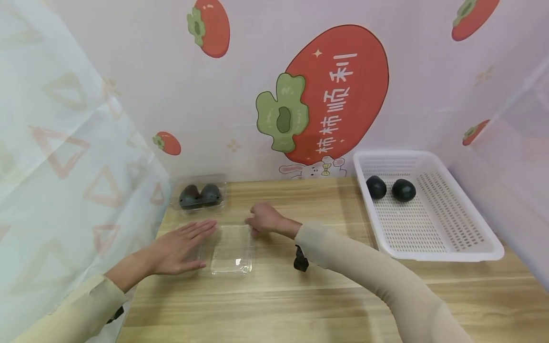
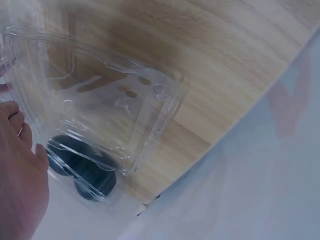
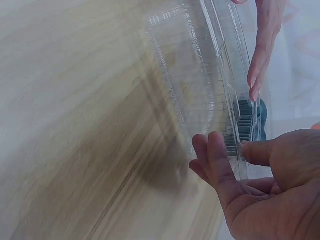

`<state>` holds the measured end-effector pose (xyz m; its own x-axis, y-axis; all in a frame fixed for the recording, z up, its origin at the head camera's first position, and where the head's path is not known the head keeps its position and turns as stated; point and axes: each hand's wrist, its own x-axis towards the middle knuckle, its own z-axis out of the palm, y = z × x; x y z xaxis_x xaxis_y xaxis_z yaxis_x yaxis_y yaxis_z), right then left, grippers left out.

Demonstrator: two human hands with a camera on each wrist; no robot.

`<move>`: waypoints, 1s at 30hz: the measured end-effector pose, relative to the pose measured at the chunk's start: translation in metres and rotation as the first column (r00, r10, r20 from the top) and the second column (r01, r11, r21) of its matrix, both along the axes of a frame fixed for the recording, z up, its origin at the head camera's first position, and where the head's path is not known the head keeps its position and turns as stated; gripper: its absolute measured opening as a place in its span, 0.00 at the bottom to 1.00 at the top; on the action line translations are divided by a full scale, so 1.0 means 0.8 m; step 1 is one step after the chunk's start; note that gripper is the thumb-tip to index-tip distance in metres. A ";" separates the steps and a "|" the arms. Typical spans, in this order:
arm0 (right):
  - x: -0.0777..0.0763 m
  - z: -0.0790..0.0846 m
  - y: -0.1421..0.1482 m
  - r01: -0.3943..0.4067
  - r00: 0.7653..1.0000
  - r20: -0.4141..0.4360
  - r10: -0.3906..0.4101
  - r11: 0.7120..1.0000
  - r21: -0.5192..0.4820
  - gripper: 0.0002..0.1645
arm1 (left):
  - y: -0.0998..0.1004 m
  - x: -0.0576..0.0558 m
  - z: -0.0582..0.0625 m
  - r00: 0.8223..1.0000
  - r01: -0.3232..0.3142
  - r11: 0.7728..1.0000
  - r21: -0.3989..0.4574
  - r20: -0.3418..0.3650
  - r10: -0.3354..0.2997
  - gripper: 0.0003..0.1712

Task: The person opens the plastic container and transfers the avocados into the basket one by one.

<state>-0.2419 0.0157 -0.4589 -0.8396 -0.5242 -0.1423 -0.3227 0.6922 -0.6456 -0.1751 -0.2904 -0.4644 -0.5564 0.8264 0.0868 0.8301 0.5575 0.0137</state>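
Observation:
An empty clear plastic clamshell box [image 1: 231,252] stands on the wooden table between my hands, its lid half raised along the left side. My left hand [image 1: 182,247] is flat with fingers straight, laid along that lid. At the far right corner, my right hand [image 1: 267,218] pinches the box edge between thumb and bent fingers; in the right wrist view the thumb [image 3: 257,152] lies on one side of the clear wall. Behind sits a second clear box [image 1: 222,180] with two dark green avocados [image 1: 210,194] in it.
A white perforated plastic basket [image 1: 429,253] stands at the right, holding two more dark avocados [image 1: 403,190]. A printed cloth backdrop [image 1: 240,95] rises behind the wooden table [image 1: 279,305], and a pale curtain [image 1: 86,190] closes off the left side.

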 end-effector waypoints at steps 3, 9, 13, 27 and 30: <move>0.000 -0.003 -0.009 -0.006 1.000 -0.022 0.006 1.000 -0.007 0.13 | -0.009 -0.001 0.001 1.000 0.014 1.000 0.002 -0.022 -0.014 0.54; 0.003 0.000 -0.023 -0.008 0.999 -0.042 0.008 1.000 0.000 0.19 | -0.022 -0.001 0.005 0.999 0.020 1.000 -0.017 -0.045 -0.020 0.55; 0.005 -0.002 -0.029 -0.008 1.000 -0.020 0.007 1.000 -0.019 0.22 | -0.029 0.001 0.007 0.999 0.003 1.000 -0.027 -0.035 -0.004 0.54; 0.005 -0.009 -0.044 -0.034 0.999 0.035 0.037 0.996 -0.086 0.30 | -0.047 0.012 0.009 0.998 -0.026 0.999 -0.030 -0.054 0.025 0.55; 0.003 -0.012 -0.043 -0.025 0.998 0.051 0.030 0.996 -0.090 0.30 | -0.045 0.011 0.010 0.998 -0.026 0.999 -0.036 -0.065 0.024 0.54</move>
